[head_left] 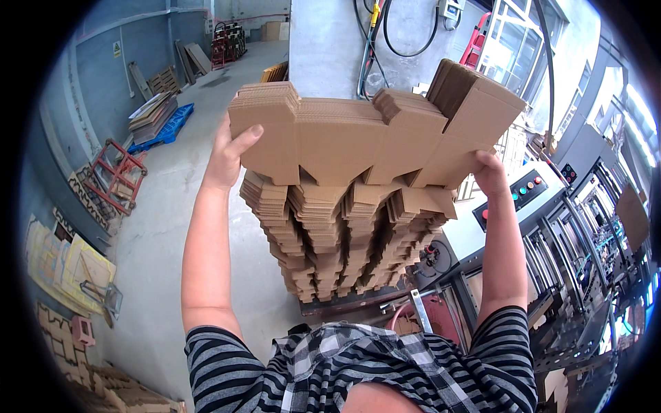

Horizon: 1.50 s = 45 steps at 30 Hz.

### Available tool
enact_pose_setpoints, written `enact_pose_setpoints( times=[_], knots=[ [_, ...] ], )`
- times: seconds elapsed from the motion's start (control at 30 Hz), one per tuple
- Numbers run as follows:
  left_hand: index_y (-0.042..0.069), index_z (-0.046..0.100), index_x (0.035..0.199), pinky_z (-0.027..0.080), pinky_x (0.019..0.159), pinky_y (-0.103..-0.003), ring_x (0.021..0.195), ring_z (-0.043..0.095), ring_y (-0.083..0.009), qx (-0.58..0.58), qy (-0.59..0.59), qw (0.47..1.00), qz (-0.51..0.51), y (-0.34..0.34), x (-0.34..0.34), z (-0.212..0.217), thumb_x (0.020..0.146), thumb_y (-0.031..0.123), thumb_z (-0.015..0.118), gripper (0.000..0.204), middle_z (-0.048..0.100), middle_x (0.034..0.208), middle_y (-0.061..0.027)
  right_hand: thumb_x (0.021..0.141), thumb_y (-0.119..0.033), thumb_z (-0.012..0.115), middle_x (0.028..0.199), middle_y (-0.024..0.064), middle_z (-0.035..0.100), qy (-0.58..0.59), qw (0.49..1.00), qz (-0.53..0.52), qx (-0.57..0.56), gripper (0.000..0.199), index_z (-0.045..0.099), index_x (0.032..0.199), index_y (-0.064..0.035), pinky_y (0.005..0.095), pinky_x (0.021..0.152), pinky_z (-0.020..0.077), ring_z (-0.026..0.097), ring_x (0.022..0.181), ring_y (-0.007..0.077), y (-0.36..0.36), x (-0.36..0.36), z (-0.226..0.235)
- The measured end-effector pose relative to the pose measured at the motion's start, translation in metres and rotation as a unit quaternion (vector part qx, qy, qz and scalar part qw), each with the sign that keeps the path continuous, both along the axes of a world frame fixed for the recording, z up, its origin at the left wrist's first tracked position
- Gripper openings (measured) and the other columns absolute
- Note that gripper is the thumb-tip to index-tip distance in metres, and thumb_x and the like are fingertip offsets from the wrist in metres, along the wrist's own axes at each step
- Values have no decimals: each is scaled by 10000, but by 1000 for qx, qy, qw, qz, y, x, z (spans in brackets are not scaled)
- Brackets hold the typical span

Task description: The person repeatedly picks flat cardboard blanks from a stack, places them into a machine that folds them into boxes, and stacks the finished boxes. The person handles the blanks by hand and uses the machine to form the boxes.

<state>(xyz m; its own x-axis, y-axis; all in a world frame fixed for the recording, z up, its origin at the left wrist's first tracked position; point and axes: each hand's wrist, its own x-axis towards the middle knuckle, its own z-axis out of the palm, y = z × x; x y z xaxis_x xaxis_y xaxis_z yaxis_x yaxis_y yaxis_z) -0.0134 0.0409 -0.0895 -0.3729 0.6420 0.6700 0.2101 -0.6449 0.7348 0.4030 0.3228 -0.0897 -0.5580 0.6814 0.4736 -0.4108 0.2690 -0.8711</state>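
From where I stand, the person has a thick bundle of flat cardboard blanks [344, 141] raised in front of the chest, its notched edge facing down and its broad brown face turned toward the body. Its long axis runs crosswise, left to right, between the two hands, and neither one is nearer: each is right at an end of it. The left grip [228, 153] clamps the left end, thumb laid flat on the near face, the other fingers mostly hidden around the side. The right grip [491, 175] is closed on the lower right edge, below the taller flap that juts up at that end; how far those fingers reach behind, I can't tell.

The relation that counts, I'd judge, is with the tall stack of similar blanks [313, 237] beyond and below: the bundle lies parallel to its top, notches over notches, though whether the lower edge touches I can't make out. The stack stands on a dark low platform [320, 309], and just to its right sits a machine's control panel [529, 190] with coloured buttons, close by the right forearm
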Motion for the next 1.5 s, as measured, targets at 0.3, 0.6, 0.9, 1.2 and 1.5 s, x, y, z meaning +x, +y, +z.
enact_pose_setpoints(
  times=[0.3, 0.6, 0.9, 1.2, 1.5],
  knots=[
    [9, 425, 1328, 383, 1007, -340, 1191, 488, -210, -85, 30, 996, -8, -3, -5, 9, 807, 331, 735, 687, 529, 1260, -120, 722, -258, 777, 1147, 102, 609, -71, 997, -33, 11, 642, 511, 1241, 10, 353, 949, 438, 574, 1065, 215, -7, -10, 13],
    [8, 448, 1309, 390, 1002, -336, 1175, 507, -217, -70, 31, 997, 18, -4, -7, 5, 774, 312, 779, 699, 550, 1242, -119, 711, -228, 795, 1178, 110, 586, -74, 995, -46, 40, 705, 461, 1286, 6, 351, 966, 430, 549, 1106, 218, -7, -5, 11],
    [11, 421, 1324, 392, 1008, -349, 1186, 503, -225, -74, 6, 997, -1, 4, -7, 2, 761, 353, 789, 754, 543, 1247, -123, 691, -202, 802, 1101, 104, 636, -187, 978, -67, 68, 628, 549, 1223, 16, 332, 964, 427, 583, 1048, 191, -15, 2, 35],
    [-19, 501, 1253, 431, 941, -327, 1100, 549, -196, -32, 22, 999, 8, 7, -4, 3, 795, 362, 761, 650, 587, 1171, -108, 694, -134, 782, 1183, 131, 616, -337, 923, -134, 127, 662, 514, 1278, 25, 353, 1009, 399, 564, 1112, 231, -26, 12, 72],
    [-11, 463, 1285, 419, 970, -341, 1135, 538, -208, -13, -10, 1000, 7, 7, 0, 0, 768, 335, 790, 703, 572, 1205, -113, 766, -95, 731, 1328, 153, 516, 86, 839, -262, 469, 671, 436, 1363, -14, 391, 988, 458, 551, 1183, 233, -127, -34, 144]
  ],
)
